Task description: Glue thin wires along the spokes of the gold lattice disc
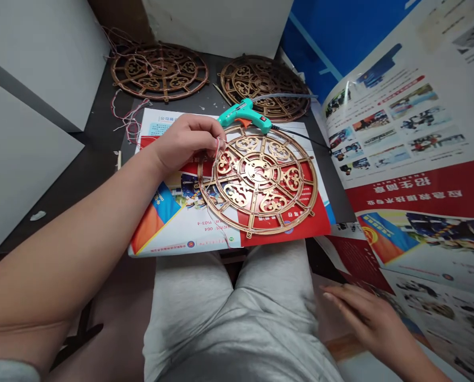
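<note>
My left hand [184, 143] pinches a thin pink-and-white thread [219, 151] at the left edge of a round, gold-brown openwork wooden panel [256, 183]. The panel lies flat on a folded red-and-white printed brochure [161, 223] across my lap. A teal hot glue gun [247, 115] rests against the panel's far rim, just beyond my fingers. My right hand [366, 318] hangs low at the right, beside my grey-clad knee, its fingers apart and holding nothing. It is near a large open brochure [404, 138].
Two similar openwork panels [159, 71] [263, 87] with loose threads lie on the dark tabletop [97, 127] behind. White partition boards [29, 138] stand at the left and back. A black cord runs from the glue gun to the right.
</note>
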Tool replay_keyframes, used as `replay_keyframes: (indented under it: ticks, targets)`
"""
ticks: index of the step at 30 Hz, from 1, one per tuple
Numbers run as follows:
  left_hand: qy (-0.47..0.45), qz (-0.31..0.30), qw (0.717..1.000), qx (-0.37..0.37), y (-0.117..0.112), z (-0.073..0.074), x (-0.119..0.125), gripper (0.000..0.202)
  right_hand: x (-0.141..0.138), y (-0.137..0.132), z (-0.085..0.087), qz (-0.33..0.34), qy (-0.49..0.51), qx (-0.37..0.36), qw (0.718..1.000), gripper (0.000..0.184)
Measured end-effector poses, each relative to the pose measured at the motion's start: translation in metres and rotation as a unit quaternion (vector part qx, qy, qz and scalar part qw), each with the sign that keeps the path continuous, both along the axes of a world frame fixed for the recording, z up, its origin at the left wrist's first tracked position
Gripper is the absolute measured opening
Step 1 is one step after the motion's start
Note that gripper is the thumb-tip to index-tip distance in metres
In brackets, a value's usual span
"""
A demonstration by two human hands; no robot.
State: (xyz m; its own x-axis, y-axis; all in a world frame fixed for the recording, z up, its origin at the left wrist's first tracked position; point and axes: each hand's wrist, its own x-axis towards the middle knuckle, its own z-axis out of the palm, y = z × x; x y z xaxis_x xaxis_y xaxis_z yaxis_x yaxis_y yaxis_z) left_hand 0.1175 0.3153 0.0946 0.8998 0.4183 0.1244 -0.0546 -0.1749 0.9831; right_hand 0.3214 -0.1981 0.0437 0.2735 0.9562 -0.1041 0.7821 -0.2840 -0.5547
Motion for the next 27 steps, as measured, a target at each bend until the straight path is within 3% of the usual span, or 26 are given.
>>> replay_keyframes:
  ticks: [3,6,10,13,17,21,24,27]
  targets:
    - [0.0,-0.02,1.0,0.009,0.007,-0.005,0.0,0.031,0.015,-0.01,0.005,-0.073,0.024,-0.03,0.997,0.026]
    - [-0.006,-0.022,1.0,0.007,0.006,-0.004,0.0,0.029,0.027,-0.011,0.01,-0.171,0.054,-0.053,0.982,0.033]
    - [-0.017,0.009,1.0,-0.003,-0.005,0.007,0.0,0.019,0.042,-0.009,0.019,-0.314,0.094,-0.057,0.943,0.048]
    - [-0.012,0.041,0.999,-0.013,-0.012,0.016,0.0,0.012,0.052,-0.008,0.03,-0.377,0.156,-0.058,0.911,0.06]
    - [0.007,0.068,0.997,-0.025,-0.017,0.02,0.001,0.012,0.057,-0.005,0.044,-0.383,0.266,-0.058,0.883,0.07]
    - [0.027,0.08,0.996,-0.03,-0.018,0.02,0.0,0.009,0.061,-0.004,0.048,-0.359,0.311,-0.032,0.879,0.069]
    - [0.033,0.087,0.995,-0.028,-0.019,0.022,0.0,0.009,0.074,-0.012,0.039,-0.341,0.316,-0.034,0.885,0.078]
    - [0.035,0.088,0.995,-0.026,-0.019,0.023,0.0,0.009,0.086,-0.029,0.016,-0.335,0.281,-0.074,0.896,0.085]
